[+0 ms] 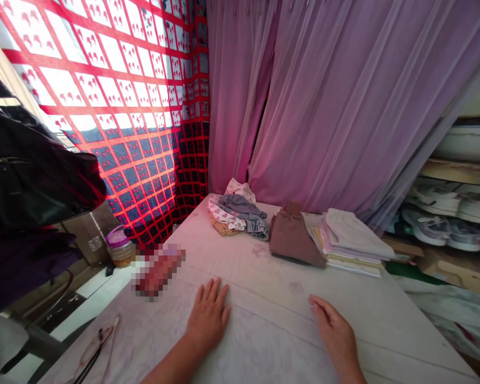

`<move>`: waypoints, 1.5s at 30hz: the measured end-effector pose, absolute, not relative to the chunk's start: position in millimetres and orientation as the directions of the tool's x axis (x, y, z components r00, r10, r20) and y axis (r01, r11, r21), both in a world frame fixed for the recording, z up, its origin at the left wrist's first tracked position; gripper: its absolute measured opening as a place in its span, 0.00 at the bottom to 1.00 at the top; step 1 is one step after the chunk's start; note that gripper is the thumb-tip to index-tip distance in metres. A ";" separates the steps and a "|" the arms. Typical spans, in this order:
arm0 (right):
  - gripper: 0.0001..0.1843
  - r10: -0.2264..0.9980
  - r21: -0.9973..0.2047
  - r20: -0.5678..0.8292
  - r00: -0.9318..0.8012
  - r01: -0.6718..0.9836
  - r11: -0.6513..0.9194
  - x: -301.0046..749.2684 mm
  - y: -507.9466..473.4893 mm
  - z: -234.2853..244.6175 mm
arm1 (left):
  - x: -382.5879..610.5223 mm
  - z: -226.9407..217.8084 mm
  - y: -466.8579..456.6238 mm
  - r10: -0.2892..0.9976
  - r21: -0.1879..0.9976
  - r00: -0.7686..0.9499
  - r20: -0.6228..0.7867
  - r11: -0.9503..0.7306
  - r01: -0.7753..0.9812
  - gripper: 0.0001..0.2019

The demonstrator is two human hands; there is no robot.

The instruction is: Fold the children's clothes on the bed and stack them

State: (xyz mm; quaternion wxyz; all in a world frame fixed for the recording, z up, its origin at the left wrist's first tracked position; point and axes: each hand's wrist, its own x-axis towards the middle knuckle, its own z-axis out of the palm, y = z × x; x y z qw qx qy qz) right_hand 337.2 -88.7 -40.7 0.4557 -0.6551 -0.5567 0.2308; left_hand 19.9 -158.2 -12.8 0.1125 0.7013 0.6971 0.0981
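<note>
My left hand (pixel 208 317) lies palm down on the pale patterned sheet (pixel 264 314), fingers stretched out. Nothing is in it. To its right, my right hand (pixel 336 333) rests on its edge at the sheet, fingers loosely extended and slightly curved, with no object in it. Beyond the hands sits a folded brown garment (pixel 294 240). Beside it on the right is a stack of folded light clothes (pixel 352 237), a grey-white piece on top. A loose heap of clothes (pixel 240 210), with grey and heart-print pieces, lies farther back on the left.
A blurred-out reddish item (pixel 160 272) lies at the left edge. Thin straps or cords (pixel 98 346) lie near front left. A dark bag (pixel 36 165) hangs at left, above a purple-lidded jar (pixel 119 245). Purple curtains (pixel 324 96) close the back; shoes (pixel 444 226) fill right shelves.
</note>
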 end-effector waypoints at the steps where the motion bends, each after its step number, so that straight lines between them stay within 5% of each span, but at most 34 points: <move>1: 0.27 0.940 -0.861 0.209 0.270 0.506 0.047 332.9 -81.0 -38.6 | 20.4 -10.9 -158.6 0.999 0.283 0.012 -0.034 -0.002 0.959 0.27; 11: 0.24 0.964 -0.891 0.140 0.226 0.454 0.023 307.3 -57.1 -53.7 | 18.8 12.9 -133.8 0.999 0.202 0.004 0.033 -0.011 0.979 0.12; 25: 0.24 0.970 -0.900 0.168 0.178 0.429 0.078 308.9 -61.0 -59.3 | 5.7 -7.2 -121.3 0.969 0.275 -0.054 0.242 -0.015 0.961 0.12; 45: 0.23 0.949 -0.900 0.224 0.223 0.420 0.114 304.5 -74.3 -52.4 | -2.7 -9.9 -123.0 0.958 0.483 -0.116 0.264 -0.027 0.875 0.11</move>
